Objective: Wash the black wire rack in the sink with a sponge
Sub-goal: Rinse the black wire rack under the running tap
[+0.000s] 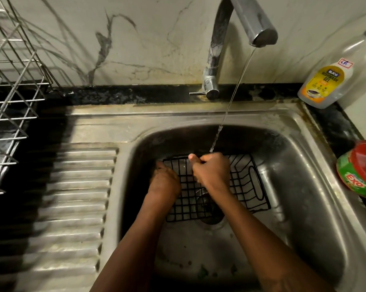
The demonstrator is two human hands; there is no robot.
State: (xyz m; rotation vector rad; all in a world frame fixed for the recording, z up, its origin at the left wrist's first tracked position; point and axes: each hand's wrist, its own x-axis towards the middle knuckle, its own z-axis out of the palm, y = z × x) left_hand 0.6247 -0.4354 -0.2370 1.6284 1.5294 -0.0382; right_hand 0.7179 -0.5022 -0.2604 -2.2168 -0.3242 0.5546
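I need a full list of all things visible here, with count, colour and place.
wire rack: one, black, in the sink basin over the drain.
sink: one, steel, ribbed drainboard at left.
tap: one, chrome, behind basin, water running.
dishwash gel bottle: one, clear, yellow label, back right counter.
tub: one, green and red, right counter.
drying rack: one, silver wire, left.
sponge: none visible.
left hand: one, at wire rack's left edge, grip unclear.
right hand: one, curled over wire rack's far side, contents hidden.

Dull, stained steel sink [199,119], black coated wire rack [243,182], glossy chrome tap [220,39]
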